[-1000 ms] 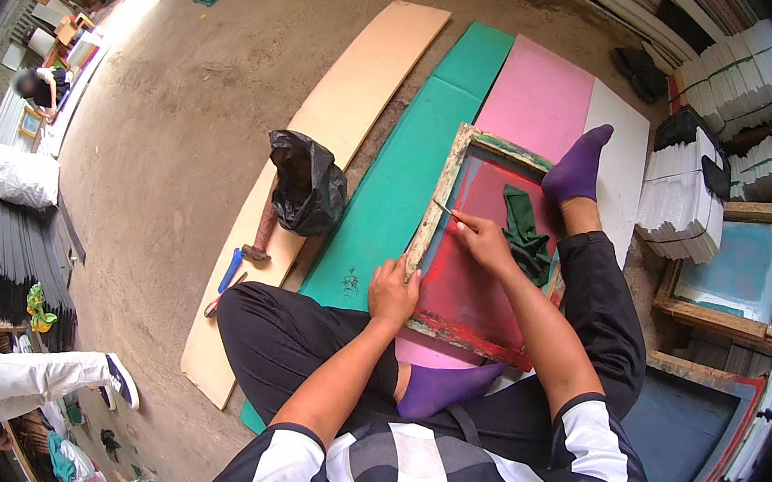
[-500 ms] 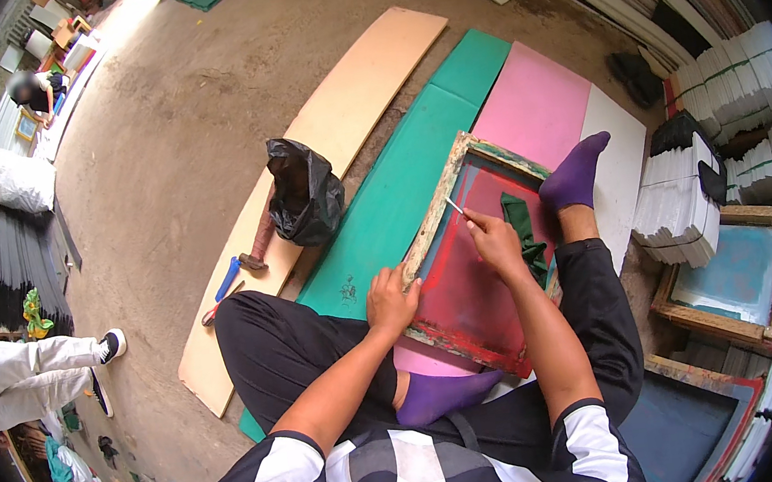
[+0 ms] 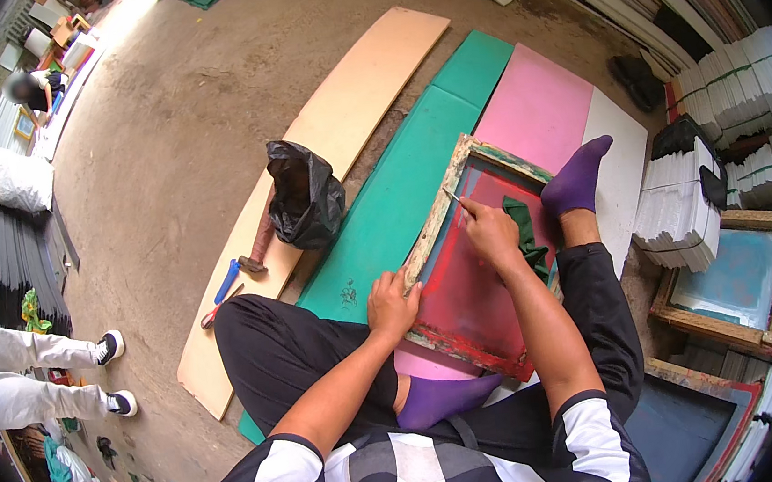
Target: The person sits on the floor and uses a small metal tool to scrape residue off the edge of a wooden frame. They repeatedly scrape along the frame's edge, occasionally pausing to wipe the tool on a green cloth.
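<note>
Barehanded — right hand (image 3: 493, 232), grip clamped on slim tool (image 3: 461, 202) at wooden frame (image 3: 429, 230) — left hand (image 3: 392, 302) clamps frame's left rail.

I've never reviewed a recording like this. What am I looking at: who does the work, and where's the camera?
There's no machine: a person works bare-handed, and a wide fisheye camera on their head looks down, so straight edges bend. The left hand rests on the left side of a paint-stained wooden frame. The right hand holds a thin tool, pointed toward that same side. A dark green cloth lies on the frame's red panel. Around it are green, pink and peach boards.
</note>
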A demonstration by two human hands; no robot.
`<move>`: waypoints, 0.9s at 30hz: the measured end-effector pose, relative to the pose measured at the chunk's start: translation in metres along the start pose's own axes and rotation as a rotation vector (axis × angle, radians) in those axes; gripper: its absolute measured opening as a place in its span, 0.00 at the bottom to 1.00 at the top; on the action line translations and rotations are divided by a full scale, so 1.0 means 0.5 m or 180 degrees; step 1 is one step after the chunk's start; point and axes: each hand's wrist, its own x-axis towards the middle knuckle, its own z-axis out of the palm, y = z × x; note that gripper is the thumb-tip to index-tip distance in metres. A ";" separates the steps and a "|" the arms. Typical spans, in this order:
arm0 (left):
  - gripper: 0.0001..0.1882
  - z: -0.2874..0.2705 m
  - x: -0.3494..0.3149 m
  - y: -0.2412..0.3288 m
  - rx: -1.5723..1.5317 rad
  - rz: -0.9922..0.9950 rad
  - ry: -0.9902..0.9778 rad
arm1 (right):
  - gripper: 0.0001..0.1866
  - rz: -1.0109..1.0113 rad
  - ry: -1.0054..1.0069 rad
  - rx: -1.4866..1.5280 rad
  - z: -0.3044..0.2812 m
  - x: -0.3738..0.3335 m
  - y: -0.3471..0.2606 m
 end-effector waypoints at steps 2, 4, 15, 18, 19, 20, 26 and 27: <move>0.26 -0.004 0.002 0.003 -0.0022 -0.0010 -0.0049 | 0.19 -0.0015 -0.0013 -0.0141 0.000 0.003 -0.003; 0.25 -0.006 0.004 0.006 -0.0003 0.0008 -0.0098 | 0.20 -0.0016 -0.0031 -0.0228 0.001 0.006 -0.002; 0.24 -0.002 0.001 0.002 0.0048 0.0085 -0.0033 | 0.20 0.0056 -0.0121 0.0617 0.020 0.004 0.019; 0.24 -0.004 0.001 0.004 -0.0008 0.0109 -0.0021 | 0.20 0.0026 -0.0105 0.1243 0.052 0.014 0.057; 0.24 -0.001 0.004 0.009 -0.0040 0.0129 -0.0007 | 0.20 -0.0002 -0.0060 0.1564 0.072 0.025 0.084; 0.24 -0.002 0.005 0.011 -0.0045 0.0110 -0.0037 | 0.20 0.0138 -0.0199 0.1834 0.077 0.029 0.090; 0.24 -0.006 0.000 -0.001 0.0087 0.0076 -0.0028 | 0.22 0.0002 -0.0202 0.0775 0.024 0.009 0.040; 0.24 -0.004 -0.001 0.000 0.0135 0.0089 -0.0008 | 0.22 -0.0040 -0.0164 0.0746 0.028 0.015 0.048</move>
